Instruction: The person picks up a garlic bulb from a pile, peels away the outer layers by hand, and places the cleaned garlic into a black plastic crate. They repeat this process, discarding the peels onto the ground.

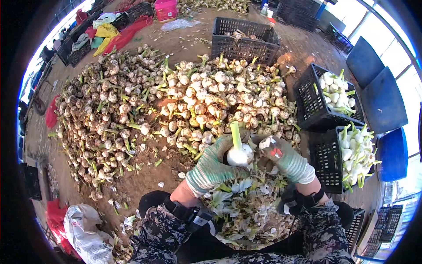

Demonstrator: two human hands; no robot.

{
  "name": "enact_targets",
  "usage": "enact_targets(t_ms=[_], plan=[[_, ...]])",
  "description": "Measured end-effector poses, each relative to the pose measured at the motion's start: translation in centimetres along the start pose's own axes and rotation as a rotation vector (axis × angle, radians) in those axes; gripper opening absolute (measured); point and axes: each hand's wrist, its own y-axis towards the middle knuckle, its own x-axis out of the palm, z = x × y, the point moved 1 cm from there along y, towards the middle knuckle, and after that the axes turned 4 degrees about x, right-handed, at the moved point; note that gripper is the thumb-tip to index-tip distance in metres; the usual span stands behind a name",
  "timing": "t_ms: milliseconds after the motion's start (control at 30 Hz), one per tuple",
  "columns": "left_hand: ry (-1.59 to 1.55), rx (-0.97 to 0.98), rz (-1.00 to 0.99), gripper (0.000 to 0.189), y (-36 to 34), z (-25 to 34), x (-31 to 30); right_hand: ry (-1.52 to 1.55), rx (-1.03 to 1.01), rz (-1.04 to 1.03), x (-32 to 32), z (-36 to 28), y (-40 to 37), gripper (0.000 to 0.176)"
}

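Note:
My left hand (211, 168), in a green and white glove, is closed round a white garlic bulb (239, 155) whose cut green stem points up. Close on its right, my right hand (283, 158), also gloved, has its fingers curled round a small tool with a red part (275, 152); the rest of the tool is mostly hidden. Beyond both hands spreads a large pile of untrimmed garlic bulbs (202, 101). Below them, between my legs, lies a heap of peeled leaves and skins (250, 207).
At the right stand two black crates (307, 99) (325, 163) of white bulbs, with blue chair-like panels (383, 100) behind. Another black crate (246, 49) is beyond the pile. A white sack (88, 233) lies at lower left, and a pink bucket (165, 9) at the back.

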Motion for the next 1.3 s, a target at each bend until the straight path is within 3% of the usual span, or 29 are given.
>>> enact_targets(t_ms=[33,100,200,267,333,367,400,467,500,533,567,600,667,700,733,800,833,933,967,1000,1033,1067,1133,1200,1267,1300], plan=[[0.005,0.022,-0.013,0.081,0.1,-0.2,0.1,0.002,-0.002,0.004,0.6,0.1,0.2,0.044],[-0.058,0.056,-0.027,0.082,0.0,-0.3,0.2,-0.467,-0.262,0.141,1.2,0.3,0.5,0.044],[-0.054,0.022,0.045,0.079,-0.5,-0.7,-0.5,-0.286,-0.197,0.004,0.1,0.2,1.0,0.044],[-0.128,-0.051,0.057,0.077,-0.4,-0.4,-0.4,-0.264,-0.248,0.043,-0.3,0.8,1.0,0.044],[0.291,0.152,0.144,0.068,-0.1,-0.8,-0.2,0.157,-0.045,0.086,-0.3,1.9,1.0,0.040],[0.442,0.187,0.168,0.064,0.1,-0.7,0.1,-0.156,-0.377,0.006,0.0,1.6,1.6,0.045],[0.442,0.188,0.163,0.064,0.1,-0.5,0.3,-0.369,-0.334,0.003,0.8,0.7,1.2,0.046],[0.276,0.127,0.127,0.063,0.0,-0.3,0.4,-0.223,-0.335,0.001,1.5,1.3,1.9,0.047],[0.336,0.089,0.094,0.076,0.1,-0.6,-0.2,-0.225,-0.337,-0.002,1.4,1.2,1.9,0.047],[0.336,0.091,0.101,0.076,-0.1,-0.7,-0.4,-0.219,-0.395,-0.053,1.1,1.1,1.7,0.046],[0.127,0.031,0.112,0.076,-0.4,-0.8,-0.5,-0.210,-0.449,-0.105,1.0,1.0,1.5,0.046],[-0.082,-0.029,0.119,0.075,-0.5,-0.8,-0.4,-0.210,-0.446,-0.107,0.9,1.0,1.1,0.046],[-0.009,0.027,0.145,0.073,-0.2,-1.3,-0.6,0.202,-0.007,0.051,0.6,1.4,0.4,0.048],[0.261,0.080,0.167,0.072,-0.1,-1.2,-0.6,-0.020,-0.035,0.219,0.3,1.7,0.6,0.047],[0.530,0.133,0.190,0.071,0.0,-1.0,-0.5,-0.021,-0.035,0.217,0.5,2.0,0.5,0.047],[0.668,0.177,0.197,0.071,0.1,-0.8,-0.4,-0.208,-0.351,0.236,1.5,1.5,-0.1,0.045],[0.806,0.221,0.202,0.071,0.1,-0.7,-0.2,-0.551,-0.586,0.336,2.1,0.4,-0.5,0.042],[0.621,0.128,0.180,0.069,-0.1,-0.9,-0.3,-0.638,-0.635,0.328,2.8,0.0,-0.6,0.041],[0.622,0.127,0.179,0.069,-0.2,-0.8,-0.2,-0.715,-0.511,0.320,2.9,-0.6,-0.9,0.041],[0.334,0.094,0.177,0.067,-0.3,-0.6,0.1,-0.709,-0.506,0.325,2.2,0.2,-0.1,0.041],[0.045,0.062,0.170,0.065,-0.4,-0.5,0.4,-0.667,-0.376,0.389,0.8,1.8,1.3,0.041],[0.048,0.068,0.161,0.065,-0.3,-0.6,0.3,-0.627,-0.254,0.452,-0.3,2.6,2.0,0.041],[0.198,0.105,0.213,0.063,-0.3,-0.5,-0.1,-0.560,-0.314,0.362,-0.4,1.8,1.1,0.040],[0.199,0.117,0.218,0.065,-0.2,-0.9,-0.3,-0.259,-0.396,0.266,0.4,1.5,0.1,0.039],[0.575,0.237,0.245,0.069,0.0,-2.0,-0.9,-0.233,-0.504,0.295,2.3,0.6,-0.5,0.036],[0.560,0.218,0.228,0.070,0.0,-1.5,-0.5,-0.429,-0.534,0.355,3.0,0.0,-0.8,0.033]])
